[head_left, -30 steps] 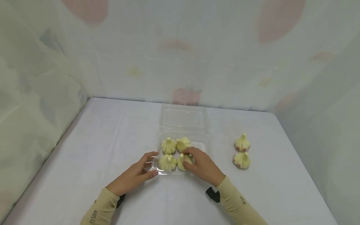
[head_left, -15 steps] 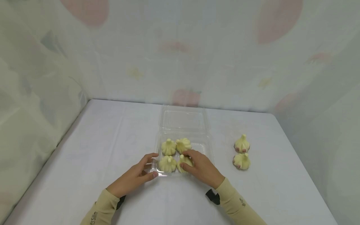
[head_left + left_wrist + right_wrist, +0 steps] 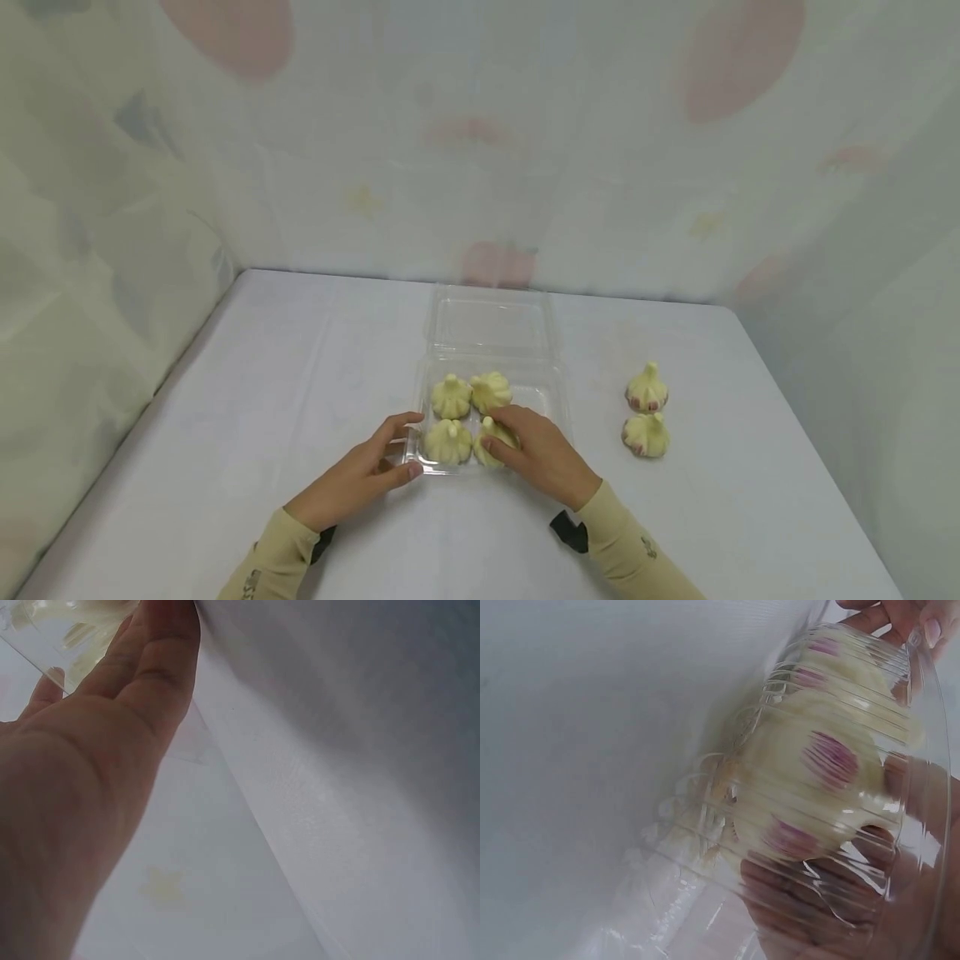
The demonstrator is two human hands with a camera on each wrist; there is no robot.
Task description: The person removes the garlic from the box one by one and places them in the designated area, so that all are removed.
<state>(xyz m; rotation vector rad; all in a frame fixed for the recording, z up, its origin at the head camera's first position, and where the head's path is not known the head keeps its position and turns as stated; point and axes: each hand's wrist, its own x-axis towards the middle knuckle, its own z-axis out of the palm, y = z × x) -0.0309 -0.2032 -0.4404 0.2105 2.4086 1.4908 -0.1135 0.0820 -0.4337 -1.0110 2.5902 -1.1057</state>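
Head camera: My right hand (image 3: 543, 454) pinches a garlic bulb (image 3: 487, 454) between thumb and fingers, in the near row of a clear plastic box (image 3: 551, 383) on a white table (image 3: 675, 525). Whether it touches the box floor, I cannot tell. Beside it on the left sits a second bulb (image 3: 448, 443); in the row behind are a third bulb (image 3: 452, 400) and a fourth bulb (image 3: 492, 392), all with pale, stubby stems. My left hand (image 3: 356, 475) reaches to the box's left side, fingers loosely extended and spread, thumb tip at the near left corner. The box's lid (image 3: 491, 323) lies folded back, away from me.

Well apart to the right of the box, an upright bulb (image 3: 647, 393) stands just behind a tilted bulb (image 3: 646, 436), both marked reddish purple near the base. Tan sleeves (image 3: 633, 550) cover my forearms, and a pale cloth (image 3: 600, 183) printed with faded red shapes hangs behind the table.

Right wrist camera: Purple patches show on bulbs behind the box's clear, ribbed wall.

Left wrist camera: My palm and fingers fill one side, with a yellow star (image 3: 163, 886) on the pale cloth beyond.
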